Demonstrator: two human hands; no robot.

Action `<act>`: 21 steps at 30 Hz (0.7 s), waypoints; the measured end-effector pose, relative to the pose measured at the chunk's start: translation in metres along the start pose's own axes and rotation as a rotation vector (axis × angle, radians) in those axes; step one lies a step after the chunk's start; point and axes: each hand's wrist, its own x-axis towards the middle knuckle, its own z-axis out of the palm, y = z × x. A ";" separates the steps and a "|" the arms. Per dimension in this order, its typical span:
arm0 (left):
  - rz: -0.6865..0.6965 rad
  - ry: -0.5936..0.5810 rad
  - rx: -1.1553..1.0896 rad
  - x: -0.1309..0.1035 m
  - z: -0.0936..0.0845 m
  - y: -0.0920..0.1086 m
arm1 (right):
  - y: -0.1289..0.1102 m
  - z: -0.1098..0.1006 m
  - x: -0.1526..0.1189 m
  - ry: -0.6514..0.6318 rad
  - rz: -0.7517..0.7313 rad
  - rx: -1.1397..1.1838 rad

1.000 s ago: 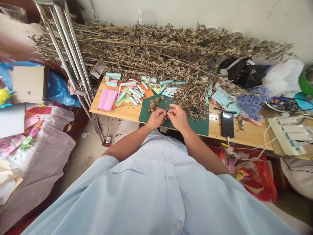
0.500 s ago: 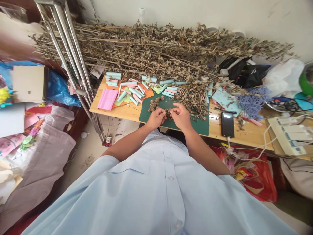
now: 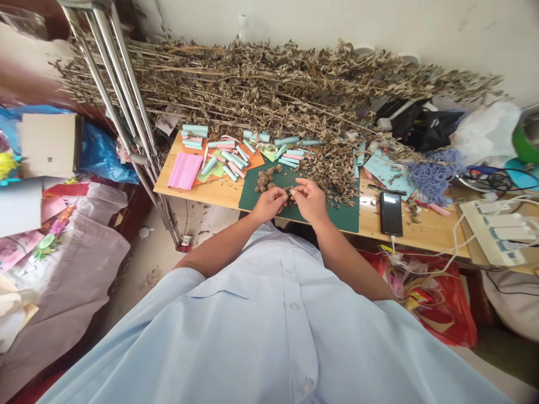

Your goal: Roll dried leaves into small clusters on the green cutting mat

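Note:
Over the front edge of a green cutting mat [image 3: 345, 217], my two hands nearly meet around a small bit of dried plant [image 3: 289, 191]. My left hand [image 3: 270, 203] is closed in a pinch on it. From the other side my right hand [image 3: 309, 201] pinches the same bit between thumb and forefinger. Several brown crumpled balls of dried plant [image 3: 265, 178] rest on the mat just beyond my left hand. A heap of loose dried leaves [image 3: 334, 171] lies beyond and to the right of my right hand.
Long dried stalks [image 3: 252, 84] span the back. Blue and pink paper rolls [image 3: 236, 160] and a pink sheet [image 3: 185, 171] lie left. To the right are a phone [image 3: 391, 213], purple cord [image 3: 435, 174] and a power strip [image 3: 501, 230]. Metal crutches [image 3: 126, 101] stand left.
My hands have drawn very slightly closer together, still pinching the dried bit. The other things lie as before.

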 end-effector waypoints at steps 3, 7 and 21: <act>0.007 0.002 0.008 0.000 0.000 -0.001 | 0.000 0.000 0.000 -0.012 -0.008 -0.003; -0.001 0.019 0.029 0.000 0.000 -0.001 | -0.002 0.001 -0.002 -0.013 -0.003 0.010; -0.028 0.065 -0.050 0.001 0.002 0.004 | -0.001 -0.006 0.002 0.112 -0.028 -0.003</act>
